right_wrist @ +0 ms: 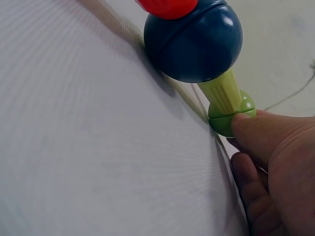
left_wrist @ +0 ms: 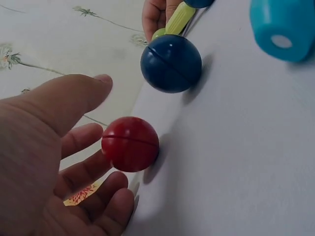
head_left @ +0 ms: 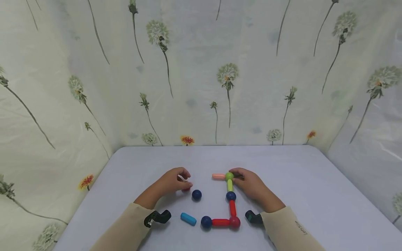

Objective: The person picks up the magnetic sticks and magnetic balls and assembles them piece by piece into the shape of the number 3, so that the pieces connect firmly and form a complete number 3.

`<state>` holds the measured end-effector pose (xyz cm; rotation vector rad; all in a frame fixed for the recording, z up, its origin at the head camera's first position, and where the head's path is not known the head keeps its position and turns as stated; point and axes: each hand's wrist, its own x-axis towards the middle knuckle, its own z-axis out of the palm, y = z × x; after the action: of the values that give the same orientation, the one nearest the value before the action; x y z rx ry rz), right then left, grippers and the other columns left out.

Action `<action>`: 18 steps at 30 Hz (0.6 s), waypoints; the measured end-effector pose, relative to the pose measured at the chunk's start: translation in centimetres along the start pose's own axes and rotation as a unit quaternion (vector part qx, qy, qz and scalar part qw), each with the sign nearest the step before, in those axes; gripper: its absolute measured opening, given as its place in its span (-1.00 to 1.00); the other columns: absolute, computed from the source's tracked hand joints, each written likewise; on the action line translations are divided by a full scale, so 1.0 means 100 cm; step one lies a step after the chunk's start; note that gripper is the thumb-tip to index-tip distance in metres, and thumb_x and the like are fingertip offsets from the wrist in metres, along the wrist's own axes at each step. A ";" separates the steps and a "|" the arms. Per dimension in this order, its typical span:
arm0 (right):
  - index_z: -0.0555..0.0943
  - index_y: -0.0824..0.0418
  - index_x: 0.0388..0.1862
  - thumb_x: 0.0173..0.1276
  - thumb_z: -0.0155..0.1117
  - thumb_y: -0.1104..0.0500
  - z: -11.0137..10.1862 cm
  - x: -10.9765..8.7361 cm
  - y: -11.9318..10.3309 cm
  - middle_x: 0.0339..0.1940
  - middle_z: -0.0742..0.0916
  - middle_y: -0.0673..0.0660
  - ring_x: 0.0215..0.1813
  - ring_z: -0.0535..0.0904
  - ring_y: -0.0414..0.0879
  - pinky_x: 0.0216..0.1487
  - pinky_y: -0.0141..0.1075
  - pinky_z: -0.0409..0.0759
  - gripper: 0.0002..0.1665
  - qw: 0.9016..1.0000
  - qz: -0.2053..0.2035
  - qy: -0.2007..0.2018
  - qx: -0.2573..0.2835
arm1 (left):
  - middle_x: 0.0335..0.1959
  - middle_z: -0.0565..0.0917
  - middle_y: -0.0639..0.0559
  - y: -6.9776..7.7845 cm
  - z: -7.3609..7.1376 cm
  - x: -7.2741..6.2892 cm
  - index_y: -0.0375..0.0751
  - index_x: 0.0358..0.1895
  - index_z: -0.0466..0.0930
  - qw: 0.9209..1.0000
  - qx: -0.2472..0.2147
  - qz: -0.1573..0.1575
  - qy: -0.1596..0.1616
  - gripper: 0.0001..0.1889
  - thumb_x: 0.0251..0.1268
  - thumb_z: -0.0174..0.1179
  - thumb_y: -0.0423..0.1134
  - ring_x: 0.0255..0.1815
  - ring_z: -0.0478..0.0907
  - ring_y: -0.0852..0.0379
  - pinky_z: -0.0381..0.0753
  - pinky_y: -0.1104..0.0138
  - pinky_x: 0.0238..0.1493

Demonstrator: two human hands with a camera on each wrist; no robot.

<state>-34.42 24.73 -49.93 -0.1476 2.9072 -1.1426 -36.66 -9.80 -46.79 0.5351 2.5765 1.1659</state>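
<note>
My left hand (head_left: 173, 180) is around a loose red ball (left_wrist: 130, 144) on the table, its thumb raised apart from the ball and its relaxed fingers close behind it. A loose dark blue ball (head_left: 196, 195) lies just right of that hand. My right hand (head_left: 251, 183) pinches a green ball (head_left: 229, 176) between thumb and fingers. From this ball a salmon-pink rod (head_left: 218, 176) points left and a yellow-green rod (head_left: 230, 185) runs toward me to a dark blue ball (right_wrist: 194, 44). A red rod (head_left: 232, 208) continues the chain to a crimson ball (head_left: 234, 222).
Another red rod (head_left: 221, 222) joins the crimson ball to a dark blue ball (head_left: 206, 222) at the chain's near left end. A loose light blue rod (head_left: 188, 219) lies left of it. The white table (head_left: 314, 195) meets a flower-printed curtain (head_left: 194, 87) at the back.
</note>
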 end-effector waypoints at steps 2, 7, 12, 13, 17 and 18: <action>0.60 -0.06 0.37 0.53 0.34 0.08 0.000 0.000 0.001 0.30 0.71 0.02 0.45 0.54 0.13 0.45 0.19 0.43 -0.54 1.000 -0.001 -0.001 -0.003 | -0.05 0.67 0.04 -0.002 -0.001 -0.001 -0.09 0.02 0.64 1.000 -0.003 0.004 -0.007 -0.67 0.29 0.48 -0.11 -0.09 0.63 0.08 0.65 0.21 -0.18; 0.61 -0.06 0.36 0.52 0.34 0.09 -0.003 0.000 0.007 0.29 0.72 0.03 0.43 0.55 0.14 0.44 0.20 0.44 -0.55 1.000 -0.004 0.007 -0.010 | -0.09 0.68 0.04 -0.005 0.001 -0.002 -0.05 0.00 0.65 1.000 0.004 0.016 -0.027 -0.74 0.31 0.44 -0.19 -0.09 0.60 0.07 0.68 0.23 -0.15; 0.61 -0.04 0.35 0.51 0.35 0.11 -0.002 0.000 0.007 0.28 0.73 0.03 0.42 0.57 0.13 0.44 0.20 0.44 -0.54 1.000 -0.016 0.007 0.008 | -0.18 0.67 0.07 -0.007 0.000 -0.004 0.03 -0.05 0.66 1.000 0.019 0.007 -0.018 -0.79 0.31 0.42 -0.20 -0.14 0.57 0.06 0.65 0.25 -0.15; 0.61 -0.04 0.35 0.51 0.35 0.11 -0.001 0.000 0.007 0.28 0.73 0.03 0.42 0.57 0.12 0.44 0.19 0.44 -0.54 1.000 -0.017 0.006 0.011 | -0.19 0.67 0.07 -0.008 0.000 -0.005 0.03 -0.05 0.67 1.000 0.021 0.006 -0.017 -0.80 0.31 0.42 -0.20 -0.15 0.57 0.06 0.64 0.25 -0.16; 0.61 -0.05 0.35 0.51 0.35 0.11 0.001 0.002 0.006 0.27 0.73 0.01 0.43 0.56 0.12 0.45 0.19 0.43 -0.54 1.000 -0.013 0.008 0.006 | -0.21 0.66 0.07 -0.008 -0.003 -0.007 0.03 -0.05 0.67 1.000 0.021 0.005 -0.018 -0.80 0.31 0.43 -0.19 -0.16 0.55 0.06 0.63 0.26 -0.17; 0.61 -0.06 0.34 0.51 0.35 0.11 0.001 0.002 0.006 0.27 0.73 0.00 0.43 0.56 0.11 0.45 0.19 0.43 -0.55 1.000 -0.010 0.010 0.005 | -0.20 0.66 0.07 -0.008 -0.004 -0.007 0.02 -0.05 0.67 1.000 0.021 0.007 -0.019 -0.79 0.30 0.44 -0.19 -0.16 0.55 0.06 0.63 0.26 -0.17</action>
<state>-34.69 25.02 -50.42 -0.1682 2.9228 -1.1684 -36.39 -10.83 -47.12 0.5794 2.5748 1.0981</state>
